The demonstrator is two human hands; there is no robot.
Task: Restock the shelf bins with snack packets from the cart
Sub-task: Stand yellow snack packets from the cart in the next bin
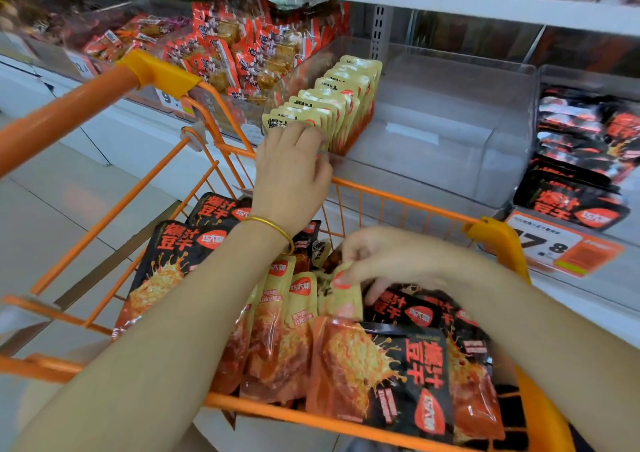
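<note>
Spanning the upper view, the shelf carries a clear bin, and the orange cart stands just before it, heaped with black packets and beige ones. The restocking looks partly done. One row of beige packets fills the bin's left side, while the bin's wider right part is bare and the cart is far from emptied. The row's packets stand upright, faces toward the aisle, and the file runs front to back.

The left hand reaches over the cart rim to the front of that row, its fingers bent against the foremost packet. Whether it grips or only steadies cannot be told. The right hand is down in the cart, pinching a beige packet by its top edge. This packet's long axis is roughly upright, lower end among the heap.
</note>
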